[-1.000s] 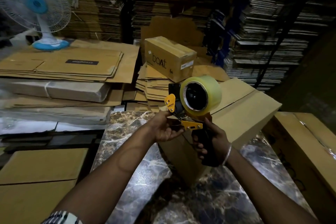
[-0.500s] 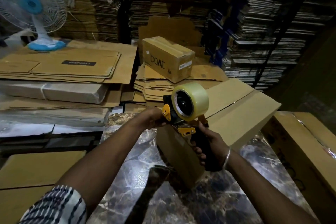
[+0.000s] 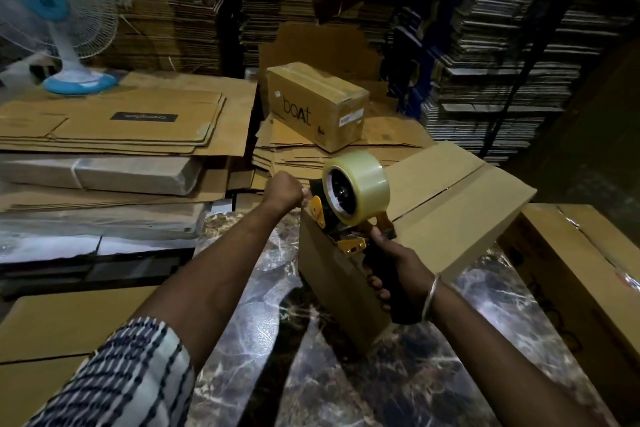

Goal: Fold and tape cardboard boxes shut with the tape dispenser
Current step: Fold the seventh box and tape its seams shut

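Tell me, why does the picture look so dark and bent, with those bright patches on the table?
Head view: dim room, with light glaring off the glossy marble table; the wide lens bows the stacks at the edges; the fan and left hand look slightly soft; the tape roll is sharp.

Tape dispenser (image 3: 349, 204) is now down from mid-air onto the near top corner of the cardboard box (image 3: 450, 218), right hand (image 3: 394, 270) lower with it, left hand (image 3: 285, 192) off the underside and closed at the dispenser's front end.
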Available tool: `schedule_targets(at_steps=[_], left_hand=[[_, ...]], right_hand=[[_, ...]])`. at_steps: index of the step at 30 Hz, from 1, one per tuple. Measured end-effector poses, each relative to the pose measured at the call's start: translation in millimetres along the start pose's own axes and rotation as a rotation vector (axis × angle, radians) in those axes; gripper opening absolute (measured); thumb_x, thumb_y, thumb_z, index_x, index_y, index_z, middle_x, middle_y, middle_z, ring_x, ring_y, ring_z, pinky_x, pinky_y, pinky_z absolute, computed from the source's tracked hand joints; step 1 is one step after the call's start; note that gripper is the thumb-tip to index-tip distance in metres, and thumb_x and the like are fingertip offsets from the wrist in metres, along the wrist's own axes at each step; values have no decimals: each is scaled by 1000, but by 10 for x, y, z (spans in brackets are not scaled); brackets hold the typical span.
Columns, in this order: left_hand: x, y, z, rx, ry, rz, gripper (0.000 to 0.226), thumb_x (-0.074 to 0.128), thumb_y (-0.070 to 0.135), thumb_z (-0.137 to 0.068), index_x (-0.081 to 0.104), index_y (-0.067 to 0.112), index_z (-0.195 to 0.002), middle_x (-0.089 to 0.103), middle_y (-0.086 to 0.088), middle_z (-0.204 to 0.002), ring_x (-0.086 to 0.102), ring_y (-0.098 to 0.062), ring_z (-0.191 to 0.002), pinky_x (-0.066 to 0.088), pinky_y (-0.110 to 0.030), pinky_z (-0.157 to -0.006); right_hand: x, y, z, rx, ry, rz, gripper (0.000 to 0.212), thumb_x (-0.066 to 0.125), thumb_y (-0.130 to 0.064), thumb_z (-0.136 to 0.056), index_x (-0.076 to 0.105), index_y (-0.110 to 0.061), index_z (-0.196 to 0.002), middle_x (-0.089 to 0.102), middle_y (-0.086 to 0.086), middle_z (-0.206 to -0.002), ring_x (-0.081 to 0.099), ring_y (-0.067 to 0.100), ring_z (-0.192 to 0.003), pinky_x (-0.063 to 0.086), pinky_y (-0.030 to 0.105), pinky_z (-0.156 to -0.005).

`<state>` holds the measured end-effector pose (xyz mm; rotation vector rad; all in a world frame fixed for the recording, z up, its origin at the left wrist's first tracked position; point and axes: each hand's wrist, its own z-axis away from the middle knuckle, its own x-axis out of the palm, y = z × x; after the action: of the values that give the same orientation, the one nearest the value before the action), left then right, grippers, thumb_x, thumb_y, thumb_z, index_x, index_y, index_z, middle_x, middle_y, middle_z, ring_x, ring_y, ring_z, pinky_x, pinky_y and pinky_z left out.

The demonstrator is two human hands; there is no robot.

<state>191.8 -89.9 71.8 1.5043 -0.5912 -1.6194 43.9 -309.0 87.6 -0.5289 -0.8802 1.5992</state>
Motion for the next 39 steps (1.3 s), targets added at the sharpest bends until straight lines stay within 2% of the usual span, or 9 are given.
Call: schedule_targets(at_steps=[2,4,9,12,16,21,28,33,39], left_hand=[[-11,-38,-44,2,11,-75,40,61,0,-88,56,14,-51,56,-4,-52,63,-27,-60,52,-34,-59],[0,-47,-40,3,32,-135,41,62,-1,-87,56,10,-48,54,-4,-49,60,-28,-58,41,-28,-50],[69,-124,-85,82,78,-160,36,63,3,-89,55,8,-53,64,-19,-65,61,-33,-63,31,-29,-51],[99,-182,-87,69,116,-153,38,61,-1,-86,49,5,-51,54,-18,-60,63,-44,-69,32,-33,-57],[85,-231,-85,20,101,-67,24,63,11,-89,66,-6,-72,68,-20,-77,69,-38,-84,46,-34,-65],[112,-274,-132,4,102,-42,30,67,14,-89,66,-1,-62,64,-18,-65,54,-26,-59,36,-31,-58],[199,-334,-197,-18,63,123,38,67,31,-82,53,12,-53,56,-6,-59,53,-24,-63,36,-32,-58],[326,-356,-185,-144,-43,225,25,59,35,-96,56,19,-77,56,-9,-88,56,-31,-89,51,-42,-79],[357,-362,-186,179,141,21,44,52,18,-98,42,18,-56,41,-3,-56,38,-19,-55,25,-33,-58]], right_hand=[[11,32,-5,16,7,17,62,51,-77,-80,50,-15,-73,37,0,-59,25,16,-45,19,25,-45],[43,59,-17,16,18,37,63,52,-77,-81,48,-16,-70,37,1,-59,26,16,-44,20,25,-45],[58,93,-32,-5,41,53,65,52,-78,-82,48,-14,-71,38,2,-58,28,17,-43,22,26,-44],[82,89,-15,-12,38,60,64,51,-76,-85,48,-13,-71,39,3,-57,28,17,-43,22,25,-44],[123,64,-23,-21,21,58,63,51,-73,-86,49,-15,-63,37,4,-57,27,18,-43,21,25,-44],[117,60,-69,3,18,55,65,51,-75,-85,50,-15,-59,36,4,-57,27,18,-43,21,24,-43],[88,35,-153,6,26,62,66,52,-77,-82,49,-15,-59,37,4,-56,27,19,-44,22,24,-44],[40,-8,-224,19,45,62,67,52,-80,-79,49,-14,-63,39,3,-58,30,18,-43,24,24,-44],[21,-50,-239,51,29,36,66,53,-79,-77,49,-14,-64,38,4,-59,29,18,-44,24,24,-43]])
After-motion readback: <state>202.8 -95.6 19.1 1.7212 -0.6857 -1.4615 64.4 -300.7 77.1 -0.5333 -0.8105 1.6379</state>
